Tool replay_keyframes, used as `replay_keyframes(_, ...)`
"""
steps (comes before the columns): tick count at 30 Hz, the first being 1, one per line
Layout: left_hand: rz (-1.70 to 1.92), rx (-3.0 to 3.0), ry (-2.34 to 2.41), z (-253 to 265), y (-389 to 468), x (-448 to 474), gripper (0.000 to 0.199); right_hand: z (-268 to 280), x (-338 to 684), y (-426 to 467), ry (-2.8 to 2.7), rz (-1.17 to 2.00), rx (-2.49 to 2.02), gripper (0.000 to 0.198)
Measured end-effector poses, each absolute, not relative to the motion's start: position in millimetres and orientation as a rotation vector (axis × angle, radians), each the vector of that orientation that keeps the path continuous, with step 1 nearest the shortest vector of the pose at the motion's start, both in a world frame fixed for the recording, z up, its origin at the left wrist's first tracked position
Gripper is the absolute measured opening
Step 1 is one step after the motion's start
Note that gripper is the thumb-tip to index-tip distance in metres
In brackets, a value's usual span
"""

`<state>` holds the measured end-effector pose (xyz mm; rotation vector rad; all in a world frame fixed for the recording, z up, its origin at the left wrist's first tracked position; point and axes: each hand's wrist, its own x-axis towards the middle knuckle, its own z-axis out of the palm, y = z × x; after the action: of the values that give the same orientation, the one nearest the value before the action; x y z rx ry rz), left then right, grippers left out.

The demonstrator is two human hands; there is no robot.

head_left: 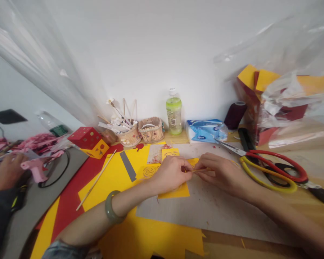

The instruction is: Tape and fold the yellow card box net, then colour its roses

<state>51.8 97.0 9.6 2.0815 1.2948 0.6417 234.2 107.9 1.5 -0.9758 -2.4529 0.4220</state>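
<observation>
My left hand (pixel 174 173), with a green bangle (pixel 112 208) on its wrist, is closed in a pinch above the grey work sheet (pixel 218 212). Its fingertips meet those of my right hand (pixel 223 174), also pinched. Between them shows a small, thin yellow paper strip (pixel 193 168), mostly hidden by the fingers. Beneath my left hand lies a yellow paper piece (pixel 178 192). Just beyond it is a yellow paper with cut lines (pixel 170 152). Near my left wrist is a yellow paper with a spiral cut (pixel 150 171).
Large scissors (pixel 275 162) lie right of my right hand. Along the wall stand a green-labelled bottle (pixel 174 111), a tissue pack (pixel 205 130) and woven baskets (pixel 151 130). A wooden stick (pixel 97 180) crosses yellow sheets. At left, another person's hand (pixel 7 171) is near a pink glue gun (pixel 35 169).
</observation>
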Motion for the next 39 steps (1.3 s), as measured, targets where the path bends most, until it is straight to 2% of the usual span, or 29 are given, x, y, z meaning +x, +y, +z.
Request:
replay_keyframes(6,0.637,1.871,1.223,-3,103,46,0.017,0,240,111,-2.471,0.477,-0.944,0.019)
replay_keyframes(12,0.708,1.683,1.183,-6,103,51,0.013,0,235,109,-2.48,0.414,-1.027,0.015)
replay_keyframes(18,0.738,1.572,1.168,-2,105,51,0.02,4,239,111,-2.514,0.591,-0.889,0.023)
replay_keyframes(21,0.739,1.565,1.163,-1,105,50,0.02,5,242,113,-2.516,0.665,-0.829,0.027)
replay_keyframes(25,0.721,1.652,1.178,-1,102,50,0.016,4,240,112,-2.517,0.657,-0.858,0.021)
replay_keyframes(29,0.704,1.759,1.184,1,102,43,0.013,3,248,115,-2.527,0.653,-0.878,0.024)
replay_keyframes(34,0.797,1.654,1.156,11,108,24,0.011,10,279,128,-2.341,0.606,-1.018,0.018)
replay_keyframes(39,0.918,1.612,1.046,18,111,14,0.014,20,291,128,-2.059,0.865,-1.132,0.023)
